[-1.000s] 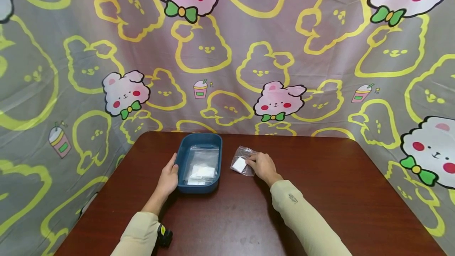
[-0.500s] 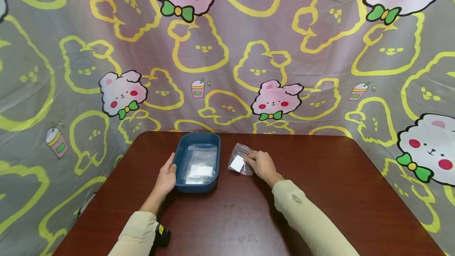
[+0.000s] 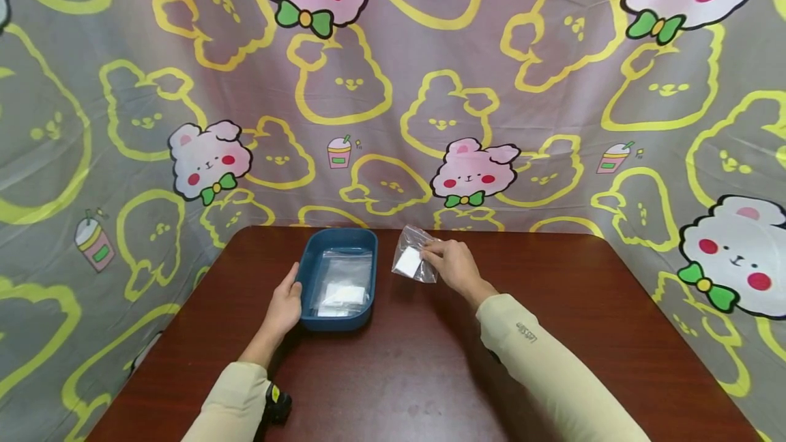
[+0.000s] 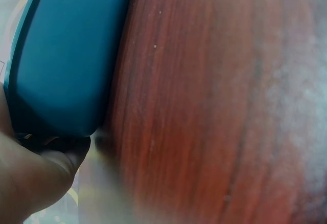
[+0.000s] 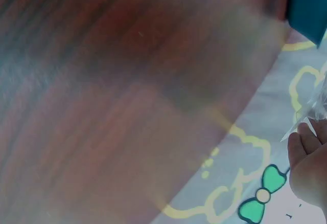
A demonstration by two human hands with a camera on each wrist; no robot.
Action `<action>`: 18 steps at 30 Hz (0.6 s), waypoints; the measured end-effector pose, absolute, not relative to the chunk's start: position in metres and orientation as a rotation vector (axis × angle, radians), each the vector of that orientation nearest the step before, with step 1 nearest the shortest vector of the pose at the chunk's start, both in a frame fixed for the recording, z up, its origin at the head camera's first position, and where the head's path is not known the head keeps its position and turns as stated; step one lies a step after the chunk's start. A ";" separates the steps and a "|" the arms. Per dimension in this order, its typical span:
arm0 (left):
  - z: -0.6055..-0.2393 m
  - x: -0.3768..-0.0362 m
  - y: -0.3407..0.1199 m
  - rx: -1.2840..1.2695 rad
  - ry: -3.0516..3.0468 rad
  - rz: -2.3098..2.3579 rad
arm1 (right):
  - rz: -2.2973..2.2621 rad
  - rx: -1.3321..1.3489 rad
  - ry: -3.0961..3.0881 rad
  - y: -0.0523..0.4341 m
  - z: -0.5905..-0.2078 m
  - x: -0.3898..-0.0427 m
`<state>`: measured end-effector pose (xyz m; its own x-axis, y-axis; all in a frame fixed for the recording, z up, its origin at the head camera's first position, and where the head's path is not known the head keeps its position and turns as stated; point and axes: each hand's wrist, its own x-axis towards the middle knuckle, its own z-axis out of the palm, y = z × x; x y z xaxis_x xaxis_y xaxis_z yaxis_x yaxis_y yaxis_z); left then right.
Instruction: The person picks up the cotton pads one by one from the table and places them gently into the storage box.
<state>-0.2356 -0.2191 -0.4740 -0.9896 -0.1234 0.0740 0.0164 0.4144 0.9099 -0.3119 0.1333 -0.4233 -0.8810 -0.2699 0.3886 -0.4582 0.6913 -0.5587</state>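
A blue plastic tray (image 3: 307,277) sits on the brown table (image 3: 430,374) and holds clear bags with white pads (image 3: 342,292). My left hand (image 3: 284,304) rests against the tray's left rim; the left wrist view shows the tray's outer wall (image 4: 66,60) beside my thumb. My right hand (image 3: 451,264) pinches a small clear bag with a white square inside (image 3: 410,259), lifted just above the table to the right of the tray. In the right wrist view only a bag edge (image 5: 311,111) and my fingertips (image 5: 306,157) show.
A cartoon-print cloth (image 3: 393,87) hangs behind and around the table. The table's right half and front are bare wood. A small dark device (image 3: 278,404) is strapped at my left wrist.
My right hand has lifted the small bag off the table and carried it up and slightly back. The left hand stays at the tray's rim.
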 end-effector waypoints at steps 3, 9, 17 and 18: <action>-0.474 -0.236 -0.220 0.091 -2.547 -1.624 | 0.987 0.587 -2.608 0.133 -0.414 -0.311; -0.474 -0.236 -0.222 0.106 -2.569 -1.633 | 0.997 0.620 -2.601 0.127 -0.394 -0.309; -0.473 -0.236 -0.221 0.105 -2.571 -1.628 | 0.982 0.675 -2.622 0.118 -0.381 -0.306; -0.473 -0.236 -0.220 0.108 -2.569 -1.631 | 0.976 0.685 -2.623 0.117 -0.380 -0.306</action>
<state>-0.2364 -0.2202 -0.4732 -0.9928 -0.1116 0.0437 -0.0079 0.4252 0.9051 -0.3059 0.1174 -0.3800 -0.8552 -0.3382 0.3927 -0.5126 0.6635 -0.5450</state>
